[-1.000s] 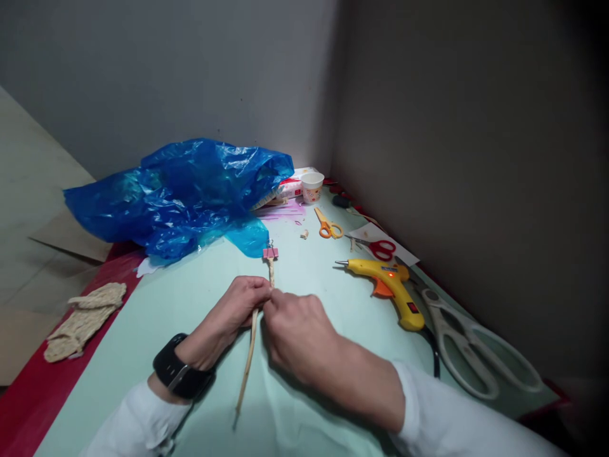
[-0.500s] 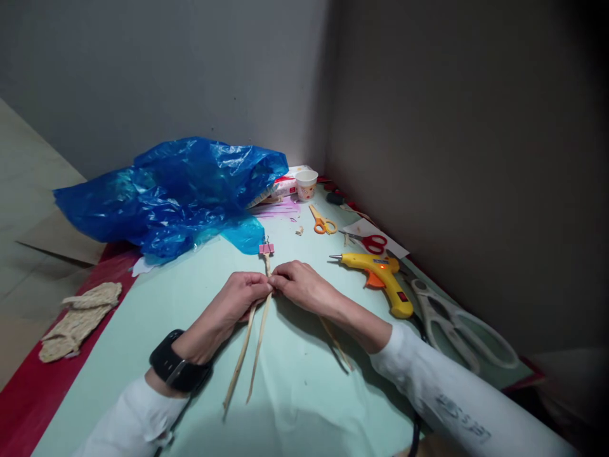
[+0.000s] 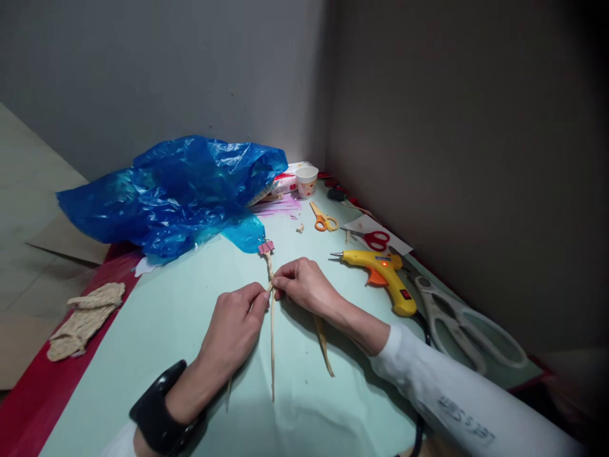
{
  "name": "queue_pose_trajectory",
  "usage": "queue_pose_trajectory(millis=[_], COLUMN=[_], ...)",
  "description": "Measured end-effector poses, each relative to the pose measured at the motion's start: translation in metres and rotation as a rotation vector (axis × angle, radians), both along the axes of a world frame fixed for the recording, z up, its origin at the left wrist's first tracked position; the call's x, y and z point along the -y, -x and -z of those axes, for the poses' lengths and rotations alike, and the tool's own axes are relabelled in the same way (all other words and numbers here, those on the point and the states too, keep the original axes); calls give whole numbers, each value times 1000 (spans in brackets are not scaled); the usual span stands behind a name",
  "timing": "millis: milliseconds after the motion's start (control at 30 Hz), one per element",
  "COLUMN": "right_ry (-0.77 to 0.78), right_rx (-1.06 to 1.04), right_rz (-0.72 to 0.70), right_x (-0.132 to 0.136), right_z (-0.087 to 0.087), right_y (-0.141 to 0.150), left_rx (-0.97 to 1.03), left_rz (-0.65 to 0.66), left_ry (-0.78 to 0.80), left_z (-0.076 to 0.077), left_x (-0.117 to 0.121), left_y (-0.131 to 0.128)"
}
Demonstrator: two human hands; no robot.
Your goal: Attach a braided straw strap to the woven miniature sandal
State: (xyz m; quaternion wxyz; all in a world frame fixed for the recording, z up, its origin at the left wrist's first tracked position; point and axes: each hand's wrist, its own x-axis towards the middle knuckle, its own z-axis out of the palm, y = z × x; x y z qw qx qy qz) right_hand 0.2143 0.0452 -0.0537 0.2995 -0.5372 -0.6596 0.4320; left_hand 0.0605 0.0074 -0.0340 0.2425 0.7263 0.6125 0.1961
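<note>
A thin plait of straw-coloured strands (image 3: 270,265) runs toward me from a pink binder clip (image 3: 267,247) on the pale green table cover. My left hand (image 3: 238,320) pinches a strand at the lower end of the plait, and that strand's tail shows below the wrist. My right hand (image 3: 304,282) pinches at the plait's right side, its fingertips close to the left ones. Another strand's tail passes out from under the right hand. Between the hands a loose middle strand (image 3: 273,355) hangs straight toward me. The fingertips partly hide where the strands cross.
A yellow glue gun (image 3: 380,270) with a lit orange light lies at right, beside large white-handled scissors (image 3: 457,324). Red scissors (image 3: 375,240), orange scissors (image 3: 324,219) and a paper cup (image 3: 307,183) are farther back. A blue plastic bag (image 3: 181,190) and a woven straw piece (image 3: 88,317) are left.
My left hand has moved down and outward, drawing a strand to the left. One strand now hangs alone in the middle. The binder clip has tilted slightly.
</note>
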Motion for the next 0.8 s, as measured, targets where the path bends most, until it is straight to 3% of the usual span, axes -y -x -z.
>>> queue_pose_trajectory(millis=[267,433,467,533,600,633,800], right_ry=[146,158,157,162,174,181,205], right_rx=[-155,-164,-158,-149,-145,-145,-179], right_rz=[-34,-6,0,3,-4,-12,-49], right_x=[-7,-9,-9,-8,-8,-7,-2], right_z=[6,7,7,5,2,1,-3], right_y=[-1,-2,-2,-3,-3,-3,-4], left_rx=[-288,-341,-306,-136,140,194,400], left_rz=[123,280,309,241,-29,-77,-51], left_ry=[-25,6,15,26,33,71,375], left_z=[8,1,-2,-8,-10,-9,0], left_x=[27,37,36,27,10,1,-27], left_y=[-34,-40,-37,-25,-11,-5,6])
